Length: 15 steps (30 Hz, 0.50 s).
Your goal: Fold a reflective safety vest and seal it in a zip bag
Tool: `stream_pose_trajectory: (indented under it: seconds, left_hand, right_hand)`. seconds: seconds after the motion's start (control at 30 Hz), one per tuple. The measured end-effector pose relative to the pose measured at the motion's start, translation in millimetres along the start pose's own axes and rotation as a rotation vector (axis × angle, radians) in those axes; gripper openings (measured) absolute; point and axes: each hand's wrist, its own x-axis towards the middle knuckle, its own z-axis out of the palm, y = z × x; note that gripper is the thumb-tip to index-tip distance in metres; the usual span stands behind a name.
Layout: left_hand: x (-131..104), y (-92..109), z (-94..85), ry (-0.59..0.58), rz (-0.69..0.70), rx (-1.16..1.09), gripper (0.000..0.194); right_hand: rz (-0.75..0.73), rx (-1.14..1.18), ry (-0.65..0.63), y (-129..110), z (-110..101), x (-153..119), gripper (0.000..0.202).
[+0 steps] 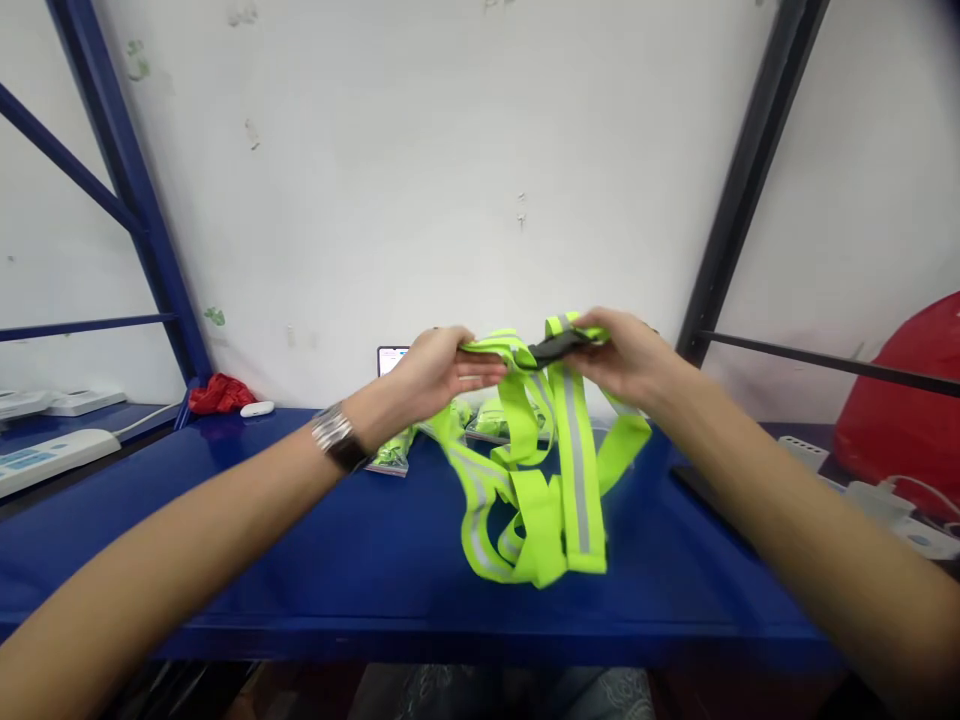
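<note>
Left hand [437, 372] and right hand [624, 358] pinching reflective straps [580, 480], blue tabletop [315, 540], scuffed white wall [420, 190]

Packets [391, 456] on table [262, 530], behind strap harness [579, 460]

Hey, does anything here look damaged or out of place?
The white wall looks marred: chipped-looking patches, some greenish, break its plain surface. A crumpled red item lies at the back left of the blue table. The yellow-green straps dangle in untidy loops. I see no spill.

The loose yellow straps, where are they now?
In the head view, the straps hang just right of centre from the left hand and right hand, over the blue table.
</note>
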Motion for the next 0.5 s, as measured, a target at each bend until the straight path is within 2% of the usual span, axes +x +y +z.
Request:
stream_pose_trajectory:
  seconds: [0.07,0.13,0.2,0.23,0.3,0.37,0.43,0.5]
  left_hand:
    - [48,14,9.1,0.069,0.003,0.081,0.010]
    - [88,30,16.5,0.080,-0.018,0.108,0.013]
    - [113,43,18.6,-0.003,0.106,0.185,0.015]
    - [119,45,16.6,-0.083,0.184,0.212,0.017]
    - [115,38,5.3,-0.244,0.332,0.219,0.022]
    - [94,14,-15.1,-0.326,0.387,0.176,0.025]
    - [60,-25,-40.8,-0.332,0.323,0.163,0.022]
    - [22,-67,-66.2,-0.285,0.149,0.128,0.025]
  right_hand:
    - [0.072,-0.059,0.023,-10,18,48,0.016]
    - [0.042,-0.037,0.028,-19,35,83,0.014]
    - [-0.024,0.019,-0.003,-24,46,100,0.015]
    - [-0.057,0.053,-0.036,-23,48,102,0.015]
    - [-0.104,0.125,-0.131,-11,43,93,0.016]
    - [-0.101,0.184,-0.224,14,27,71,0.023]
    - [-0.022,0.202,-0.264,49,1,43,0.031]
    - [0.112,0.176,-0.254,87,-28,13,0.033]
